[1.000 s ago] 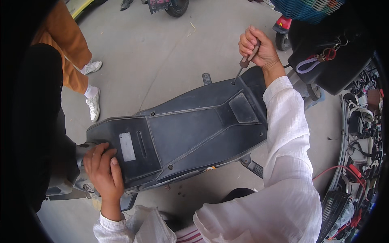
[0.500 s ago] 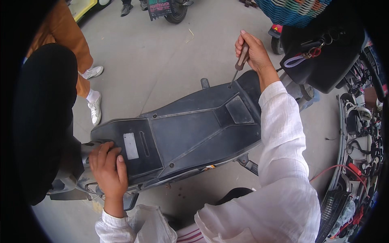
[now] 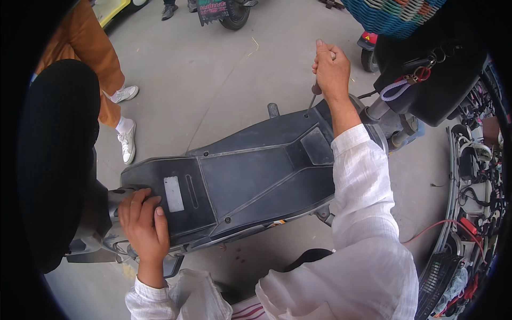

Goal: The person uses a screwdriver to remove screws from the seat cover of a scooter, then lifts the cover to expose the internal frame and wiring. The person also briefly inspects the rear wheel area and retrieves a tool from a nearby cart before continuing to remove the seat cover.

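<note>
My right hand (image 3: 333, 74) is wrapped round the handle of a screwdriver (image 3: 316, 89). The shaft points down, its tip at a screw hole near the far right corner of the scooter's dark plastic footboard (image 3: 245, 173). Much of the handle is hidden by my fingers. At the footboard's left end, my left hand (image 3: 142, 224) lies with fingers stretched over the edge beside a pale label (image 3: 173, 193), holding nothing. Other screw points show at the far edge (image 3: 206, 154) and the near edge (image 3: 228, 220).
A black seat (image 3: 61, 160) rises at left. Keys on a purple strap (image 3: 396, 90) hang from the black front part at right, beneath a woven basket (image 3: 394, 16). Someone in orange trousers (image 3: 93, 42) stands beyond. A parts rack (image 3: 469, 186) lines the right side.
My right hand has turned round the screwdriver handle, covering more of it, and the forearm has swung slightly left. The screwdriver stands more upright. My left hand stays in place.
</note>
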The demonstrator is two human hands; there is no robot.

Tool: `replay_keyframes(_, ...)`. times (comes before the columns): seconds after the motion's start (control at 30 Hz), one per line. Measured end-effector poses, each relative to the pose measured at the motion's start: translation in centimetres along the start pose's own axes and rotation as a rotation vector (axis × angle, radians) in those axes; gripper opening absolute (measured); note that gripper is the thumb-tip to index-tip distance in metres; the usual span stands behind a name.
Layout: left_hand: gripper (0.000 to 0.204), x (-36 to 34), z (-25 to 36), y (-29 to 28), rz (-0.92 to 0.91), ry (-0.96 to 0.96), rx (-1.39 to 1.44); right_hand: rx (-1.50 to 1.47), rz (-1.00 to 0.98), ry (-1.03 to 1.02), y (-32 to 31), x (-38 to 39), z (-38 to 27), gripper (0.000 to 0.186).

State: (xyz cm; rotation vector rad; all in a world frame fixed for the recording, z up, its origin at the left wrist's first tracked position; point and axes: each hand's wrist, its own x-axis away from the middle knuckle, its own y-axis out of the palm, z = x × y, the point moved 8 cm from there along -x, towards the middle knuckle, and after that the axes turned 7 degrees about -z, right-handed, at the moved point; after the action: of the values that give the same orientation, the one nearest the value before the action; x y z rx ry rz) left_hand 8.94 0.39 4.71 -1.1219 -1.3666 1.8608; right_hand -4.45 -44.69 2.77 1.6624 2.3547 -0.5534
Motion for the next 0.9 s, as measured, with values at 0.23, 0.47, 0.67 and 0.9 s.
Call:
replay_keyframes(0.23,0.020,0.0,0.1,0.0,-0.005,-0.006,-0.012,-0.712,-0.579,0.202,0.3,-1.9,2.4,0.036)
replay_keyframes(0.47,0.021,0.1,-0.1,0.0,-0.018,-0.014,-0.039,-0.096,0.055,0.065,-0.4,0.1,0.6,0.033)
replay_keyframes(0.67,0.020,-0.1,0.3,0.1,-0.009,-0.010,-0.036,-0.597,-0.417,0.173,1.6,-0.7,1.5,0.036)
replay_keyframes(0.9,0.020,-0.1,0.1,-0.2,0.003,-0.001,-0.025,-0.282,-0.021,0.075,-0.6,-0.4,1.3,0.032)
